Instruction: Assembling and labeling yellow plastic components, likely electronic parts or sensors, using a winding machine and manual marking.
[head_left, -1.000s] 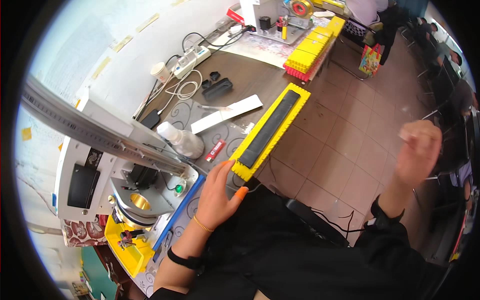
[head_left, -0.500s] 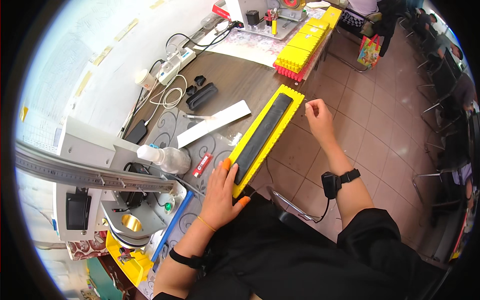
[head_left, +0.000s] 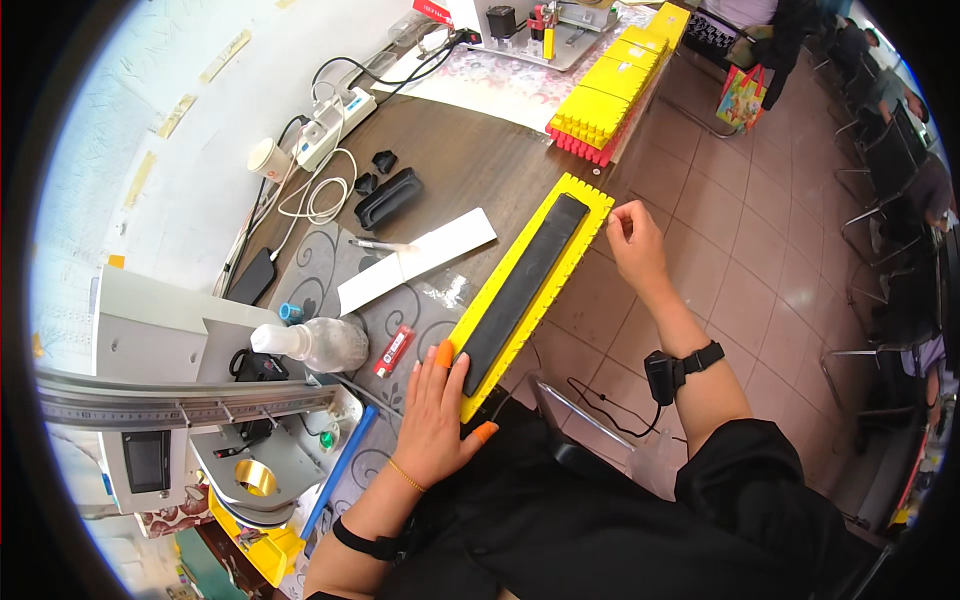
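Observation:
A long yellow board with a toothed edge (head_left: 507,272) lies slantwise along the table's right edge. On top of it sits a flat black bar (head_left: 524,290). My left hand (head_left: 430,430), with orange finger covers, rests flat on the board's near end beside the bar, fingers stretched out. Just off the board's far right edge, over the floor, my right hand (head_left: 638,252) is closed in a pinch. Whatever is between its fingertips, if anything, is too small to make out.
Left of the board are a white strip (head_left: 418,260), a red lighter (head_left: 394,351), a clear bottle (head_left: 325,345) and a black case (head_left: 389,198). A machine with a ruled rail (head_left: 200,410) stands near left. Stacked yellow boards (head_left: 612,85) lie at the far end.
The view has shifted slightly, so the table things sit a little farther left. Both hands keep nearly the same place: the left on the board, the right pinched beside its far edge.

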